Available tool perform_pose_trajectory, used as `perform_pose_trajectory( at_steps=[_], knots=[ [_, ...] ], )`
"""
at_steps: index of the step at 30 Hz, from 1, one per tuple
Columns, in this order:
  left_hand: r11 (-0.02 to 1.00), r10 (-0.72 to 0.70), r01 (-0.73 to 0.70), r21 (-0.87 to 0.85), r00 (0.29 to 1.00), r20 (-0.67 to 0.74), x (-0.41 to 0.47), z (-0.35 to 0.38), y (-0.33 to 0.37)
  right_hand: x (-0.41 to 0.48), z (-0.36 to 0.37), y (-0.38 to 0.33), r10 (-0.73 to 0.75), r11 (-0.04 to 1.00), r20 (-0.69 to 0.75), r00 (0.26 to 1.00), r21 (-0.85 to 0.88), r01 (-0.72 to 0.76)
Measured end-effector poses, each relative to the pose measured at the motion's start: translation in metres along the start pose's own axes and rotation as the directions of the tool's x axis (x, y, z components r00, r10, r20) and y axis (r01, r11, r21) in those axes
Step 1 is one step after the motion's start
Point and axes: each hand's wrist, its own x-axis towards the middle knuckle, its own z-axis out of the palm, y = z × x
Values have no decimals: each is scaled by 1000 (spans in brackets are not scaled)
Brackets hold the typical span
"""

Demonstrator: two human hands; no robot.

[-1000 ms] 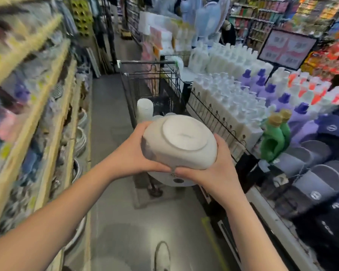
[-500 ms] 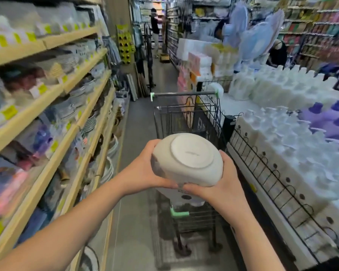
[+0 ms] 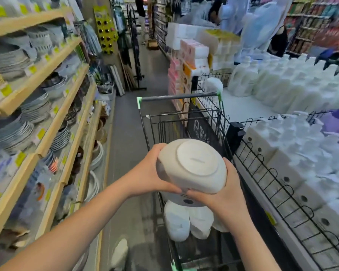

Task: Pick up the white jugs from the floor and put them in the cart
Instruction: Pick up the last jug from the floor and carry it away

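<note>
I hold a white jug (image 3: 194, 166) on its side, its round base facing me, over the near end of the black wire cart (image 3: 181, 119). My left hand (image 3: 145, 173) grips its left side and my right hand (image 3: 226, 196) cups it from below on the right. Inside the cart, under the held jug, lie other white jugs (image 3: 184, 220). The held jug's neck and cap are hidden from me.
Wooden shelves (image 3: 37, 118) stacked with plates and bowls line the left. A wire-fenced display of white bottles (image 3: 294, 145) runs along the right, close to the cart. The grey aisle floor (image 3: 125, 133) stretches ahead; people stand far off. My shoe (image 3: 118, 253) shows below.
My view has tilted up and the cart now sits closer beneath my hands. The jug stays gripped in both hands, and the jugs inside the cart have come into view.
</note>
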Motion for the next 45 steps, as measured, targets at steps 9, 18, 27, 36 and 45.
perform_pose_trajectory(
  at_steps=[9, 18, 27, 36, 45],
  knots=[
    [993, 100, -112, 38, 966, 240, 181, -60, -77, 120, 62, 47, 51, 996, -269, 962, -55, -68],
    [971, 204, -238, 19, 866, 457, 324, -116, -120, 224, 124, 75, 113, 977, -449, 886, -112, -181],
    [945, 303, -301, -130, 653, 694, 390, -66, -93, 232, 102, 106, 169, 942, -659, 733, -112, -318],
    [922, 304, -375, -94, 552, 776, 424, 5, -106, 217, 79, 170, 302, 871, -716, 629, -61, -487],
    [956, 165, -292, -9, 513, 842, 446, 53, -155, 218, 84, 243, 396, 782, -727, 562, -55, -621]
  ],
)
